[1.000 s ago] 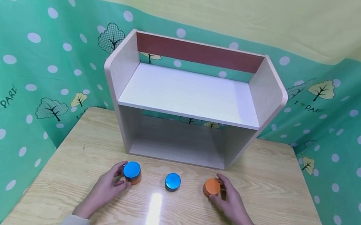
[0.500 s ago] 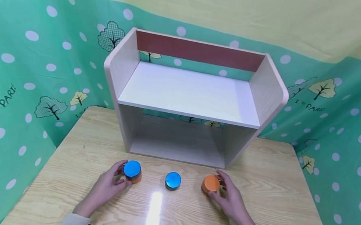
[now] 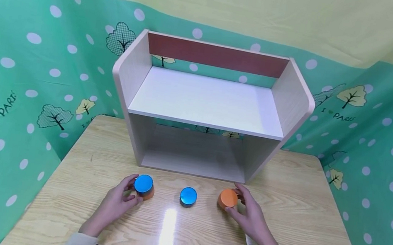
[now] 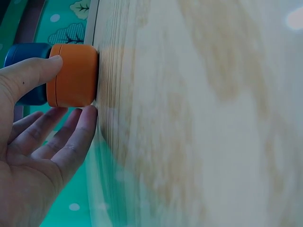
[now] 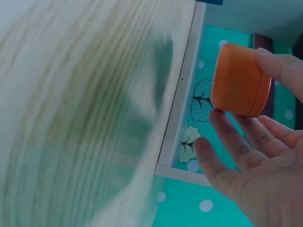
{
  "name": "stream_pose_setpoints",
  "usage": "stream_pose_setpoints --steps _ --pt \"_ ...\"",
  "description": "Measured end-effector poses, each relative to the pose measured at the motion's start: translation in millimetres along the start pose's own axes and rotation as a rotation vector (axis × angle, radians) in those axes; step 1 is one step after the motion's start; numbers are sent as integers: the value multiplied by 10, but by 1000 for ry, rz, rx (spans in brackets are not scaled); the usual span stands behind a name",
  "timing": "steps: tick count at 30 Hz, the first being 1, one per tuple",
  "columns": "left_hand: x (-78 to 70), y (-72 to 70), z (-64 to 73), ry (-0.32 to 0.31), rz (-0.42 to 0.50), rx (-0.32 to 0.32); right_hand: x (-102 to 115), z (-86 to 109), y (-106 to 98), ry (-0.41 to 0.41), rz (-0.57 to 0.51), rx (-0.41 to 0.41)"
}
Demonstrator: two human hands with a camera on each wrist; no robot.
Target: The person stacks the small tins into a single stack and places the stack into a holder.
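At the left of the head view, a blue round lidded container (image 3: pixel 144 184) is stacked on an orange lidded container (image 4: pixel 75 78) on the table. My left hand (image 3: pixel 116 206) grips the orange one, thumb on one side near its lid seam and fingertips on the other. On the right, my right hand (image 3: pixel 251 220) pinches another orange lidded container (image 3: pixel 228 198) between thumb and fingers. The right wrist view shows a gap between this container and the tabletop. Between the hands stands a second blue round container (image 3: pixel 188 196), untouched.
Just behind the containers stands a two-level white shelf unit (image 3: pixel 207 101) with a reddish-brown back rail (image 3: pixel 217 56). A wooden table (image 3: pixel 303 221) carries everything. Green and yellow patterned cloth (image 3: pixel 30 74) hangs behind and on both sides.
My right hand has raised its orange container from the table and shifted it slightly left and away from me. My left hand and its stack stay in place.
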State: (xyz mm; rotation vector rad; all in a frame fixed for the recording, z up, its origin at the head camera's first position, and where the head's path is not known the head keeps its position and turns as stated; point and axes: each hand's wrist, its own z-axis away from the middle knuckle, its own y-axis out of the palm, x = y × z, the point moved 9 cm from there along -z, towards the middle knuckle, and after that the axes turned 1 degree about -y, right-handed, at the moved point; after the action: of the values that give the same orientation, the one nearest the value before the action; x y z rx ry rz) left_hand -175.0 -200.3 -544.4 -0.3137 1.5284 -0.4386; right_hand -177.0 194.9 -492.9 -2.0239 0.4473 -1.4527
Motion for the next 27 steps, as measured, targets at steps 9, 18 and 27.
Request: stream_pose_setpoints --steps 9,18,27 --pt "14 13 -4 -33 1 13 68 -30 30 23 -24 33" --pt "20 13 2 -25 12 13 134 -66 47 68 -17 41" --pt "16 3 -6 -12 20 10 254 -131 77 49 -4 39"
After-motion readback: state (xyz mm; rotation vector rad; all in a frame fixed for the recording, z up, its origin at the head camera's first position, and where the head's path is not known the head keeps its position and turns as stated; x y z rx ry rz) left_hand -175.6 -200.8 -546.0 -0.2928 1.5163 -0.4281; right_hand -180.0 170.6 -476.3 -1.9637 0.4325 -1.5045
